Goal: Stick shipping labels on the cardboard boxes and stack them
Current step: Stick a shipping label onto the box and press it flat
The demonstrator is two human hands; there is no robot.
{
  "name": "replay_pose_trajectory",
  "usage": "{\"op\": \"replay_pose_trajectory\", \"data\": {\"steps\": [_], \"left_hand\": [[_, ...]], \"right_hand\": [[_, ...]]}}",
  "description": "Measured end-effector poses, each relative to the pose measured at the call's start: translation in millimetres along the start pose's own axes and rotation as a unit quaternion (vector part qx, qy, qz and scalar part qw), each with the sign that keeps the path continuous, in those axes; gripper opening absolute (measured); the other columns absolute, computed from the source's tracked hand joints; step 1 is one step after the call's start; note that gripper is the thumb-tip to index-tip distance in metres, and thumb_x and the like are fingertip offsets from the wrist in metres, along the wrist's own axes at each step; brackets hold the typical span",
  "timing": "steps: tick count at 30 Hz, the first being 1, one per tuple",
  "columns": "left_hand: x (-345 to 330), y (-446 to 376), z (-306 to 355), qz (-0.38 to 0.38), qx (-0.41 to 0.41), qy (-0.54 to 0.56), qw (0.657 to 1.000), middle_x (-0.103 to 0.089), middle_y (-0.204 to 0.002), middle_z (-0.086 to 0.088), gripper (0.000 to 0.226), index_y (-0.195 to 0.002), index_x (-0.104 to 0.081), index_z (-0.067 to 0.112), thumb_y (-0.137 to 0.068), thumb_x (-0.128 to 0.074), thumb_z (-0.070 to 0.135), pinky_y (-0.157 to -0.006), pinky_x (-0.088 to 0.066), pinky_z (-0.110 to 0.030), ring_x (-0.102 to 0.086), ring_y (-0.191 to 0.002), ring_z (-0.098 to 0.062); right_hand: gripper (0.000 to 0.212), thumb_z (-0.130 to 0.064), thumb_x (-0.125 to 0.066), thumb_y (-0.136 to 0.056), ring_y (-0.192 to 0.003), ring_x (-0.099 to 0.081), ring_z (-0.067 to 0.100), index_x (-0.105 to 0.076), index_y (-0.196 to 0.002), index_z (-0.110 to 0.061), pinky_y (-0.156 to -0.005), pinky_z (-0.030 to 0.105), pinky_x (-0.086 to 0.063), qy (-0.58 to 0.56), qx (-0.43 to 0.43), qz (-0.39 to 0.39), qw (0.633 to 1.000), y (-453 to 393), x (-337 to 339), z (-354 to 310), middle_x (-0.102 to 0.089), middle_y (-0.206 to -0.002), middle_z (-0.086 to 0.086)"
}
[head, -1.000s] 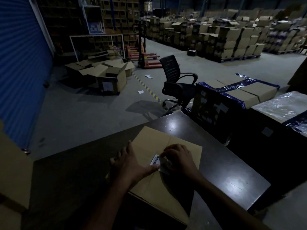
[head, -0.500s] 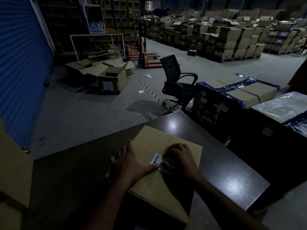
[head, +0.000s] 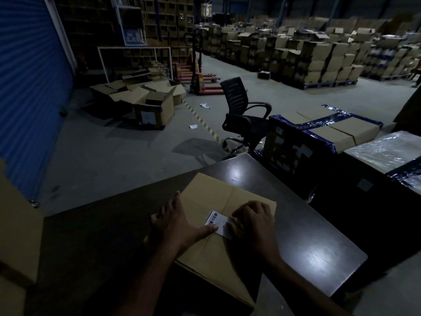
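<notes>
A closed cardboard box point(head: 216, 197) lies on the dark table point(head: 314, 252) in front of me. A white shipping label point(head: 216, 221) with a barcode lies flat on the box top. My left hand point(head: 180, 226) rests spread on the box's left part, its thumb pressing the label's near left corner. My right hand point(head: 252, 222) has its fingers curled down on the label's right side, covering that part of it. Neither hand grips anything.
A stack of cardboard boxes point(head: 16, 224) stands at the table's left edge. A black office chair point(head: 243, 110) and blue-wrapped cartons point(head: 319, 137) stand just beyond the table's far and right sides. Open boxes point(head: 150, 103) and a red pallet jack point(head: 200, 80) sit on the floor further off.
My right hand has slid a little to the right across the label, so more of the label shows. My left hand and the box have stayed put.
</notes>
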State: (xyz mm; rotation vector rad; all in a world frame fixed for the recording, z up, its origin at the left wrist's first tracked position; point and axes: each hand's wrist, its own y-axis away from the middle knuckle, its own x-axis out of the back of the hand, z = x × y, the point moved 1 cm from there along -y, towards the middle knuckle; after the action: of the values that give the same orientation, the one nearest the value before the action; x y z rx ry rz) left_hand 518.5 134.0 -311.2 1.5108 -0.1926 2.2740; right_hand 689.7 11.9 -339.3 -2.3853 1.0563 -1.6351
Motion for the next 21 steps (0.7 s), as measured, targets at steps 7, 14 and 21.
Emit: {"op": "replay_pose_trajectory", "data": {"steps": [7,14,21], "left_hand": [[0.9,5.8,0.8,0.015,0.016,0.015,1.000,-0.018,-0.164,-0.004,0.144,-0.158,0.001,0.025,-0.049,-0.061,0.094,-0.118,-0.016,-0.048,-0.019,-0.149,-0.024],[1.4,25.0,-7.8,0.006,0.078,-0.047,0.996,-0.018,-0.160,-0.013,0.124,-0.157,-0.006,0.023,-0.064,-0.048,0.094,-0.118,-0.019,-0.052,-0.023,-0.146,-0.033],[20.4,15.9,-19.7,0.045,0.079,0.006,0.996,-0.022,-0.156,-0.010,0.116,-0.154,-0.021,0.024,-0.065,-0.057,0.089,-0.117,-0.022,-0.054,-0.026,-0.142,-0.033]], "right_hand": [[0.027,-0.044,-0.070,-0.075,-0.106,-0.040,0.014,-0.057,-0.096,-0.034,-0.089,0.039,-0.042,-0.030,-0.063,0.018,0.997,40.5,-2.0,-0.6,-0.047,-0.104,-0.010],[0.036,-0.050,-0.064,-0.074,-0.102,-0.036,0.001,-0.065,-0.102,-0.028,-0.086,0.028,-0.041,-0.093,0.021,-0.063,0.993,0.3,1.7,3.4,-0.052,-0.104,-0.012],[0.053,-0.065,-0.048,-0.066,-0.104,-0.034,0.003,-0.064,-0.105,-0.034,-0.090,0.032,-0.040,-0.035,0.059,-0.151,0.986,-28.4,-8.4,6.7,-0.044,-0.103,-0.016]]}}
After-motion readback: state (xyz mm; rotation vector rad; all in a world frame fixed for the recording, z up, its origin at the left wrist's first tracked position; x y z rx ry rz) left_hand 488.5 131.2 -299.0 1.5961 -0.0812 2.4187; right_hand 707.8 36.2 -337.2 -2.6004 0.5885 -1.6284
